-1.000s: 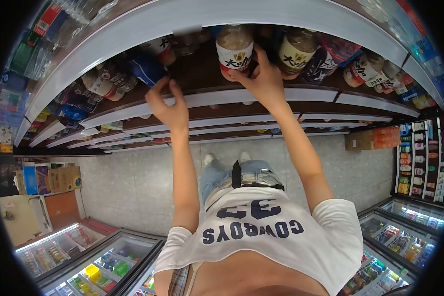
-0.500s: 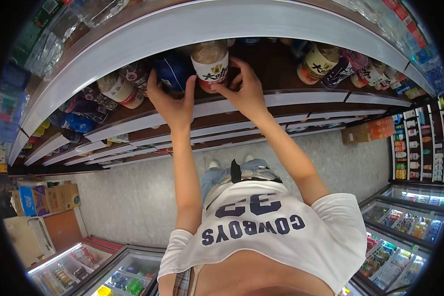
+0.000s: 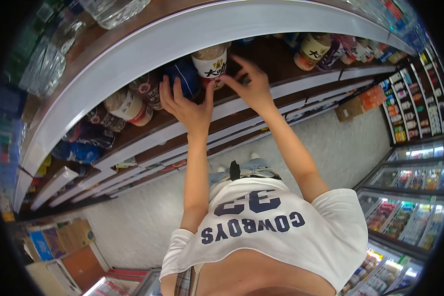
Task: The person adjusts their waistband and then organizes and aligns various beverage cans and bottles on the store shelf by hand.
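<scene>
A bottle (image 3: pixel 211 66) with a white and red label and large dark characters stands upright on the shelf between my hands. My left hand (image 3: pixel 186 107) has its fingers spread over the front of a dark blue bottle (image 3: pixel 184 76), and its thumb points up by the labelled bottle's base. Whether the fingers press on the blue bottle I cannot tell. To the right of the labelled bottle is my right hand (image 3: pixel 255 88), fingers apart and slightly bent, nothing in them. Its thumb is close to the label's lower edge.
Left of my hands stand dark-labelled bottles and a cream-labelled bottle (image 3: pixel 128 107). Farther right is a yellow-labelled bottle (image 3: pixel 313 52). A pale shelf edge (image 3: pixel 217 32) arches above my hands. Cardboard boxes (image 3: pixel 349 109) sit on the floor, with glass-door coolers (image 3: pixel 404 212) behind me.
The view has turned, tilting the shelf. My right hand has drawn away from the labelled bottle and its fingers are off its side. My left hand's fingers have moved across the blue bottle's front.
</scene>
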A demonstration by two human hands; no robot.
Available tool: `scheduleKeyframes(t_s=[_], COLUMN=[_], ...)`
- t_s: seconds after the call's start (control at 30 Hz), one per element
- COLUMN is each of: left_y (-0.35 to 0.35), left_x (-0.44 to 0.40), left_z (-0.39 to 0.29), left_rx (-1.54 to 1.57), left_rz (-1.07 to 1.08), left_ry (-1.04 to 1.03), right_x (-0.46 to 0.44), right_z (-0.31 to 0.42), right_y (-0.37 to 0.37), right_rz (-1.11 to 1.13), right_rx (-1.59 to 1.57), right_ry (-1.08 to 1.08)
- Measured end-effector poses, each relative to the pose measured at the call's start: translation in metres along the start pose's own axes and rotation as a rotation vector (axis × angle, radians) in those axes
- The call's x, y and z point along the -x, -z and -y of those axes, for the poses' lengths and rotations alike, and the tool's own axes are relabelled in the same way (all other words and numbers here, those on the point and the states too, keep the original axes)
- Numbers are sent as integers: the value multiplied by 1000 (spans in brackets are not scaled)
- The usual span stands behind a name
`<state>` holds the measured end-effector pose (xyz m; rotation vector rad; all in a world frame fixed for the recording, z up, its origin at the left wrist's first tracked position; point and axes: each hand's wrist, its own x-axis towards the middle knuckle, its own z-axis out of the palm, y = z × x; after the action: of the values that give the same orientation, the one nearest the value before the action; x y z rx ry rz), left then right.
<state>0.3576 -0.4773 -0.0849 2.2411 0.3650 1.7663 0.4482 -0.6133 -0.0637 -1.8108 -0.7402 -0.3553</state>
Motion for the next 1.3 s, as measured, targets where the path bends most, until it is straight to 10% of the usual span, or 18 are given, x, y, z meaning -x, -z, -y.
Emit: scheduleKeyframes(t_s=[0.13, 0.3, 0.93, 1.3], left_y=[0, 1, -34, -107], left_x=[3, 5, 34, 16], left_z=[4, 7, -72, -123], left_rx=[7, 28, 415, 41], left_rz=[34, 30, 15, 149], left_ry=[-17, -42, -71, 75], right_x=[1, -18, -47, -201], right_z=[-23, -70, -50, -99], right_y=[50, 121, 37, 103], right_rz=[-607, -770, -217, 77], right_rx=[226, 491, 276, 390], right_ry=[62, 48, 204, 544])
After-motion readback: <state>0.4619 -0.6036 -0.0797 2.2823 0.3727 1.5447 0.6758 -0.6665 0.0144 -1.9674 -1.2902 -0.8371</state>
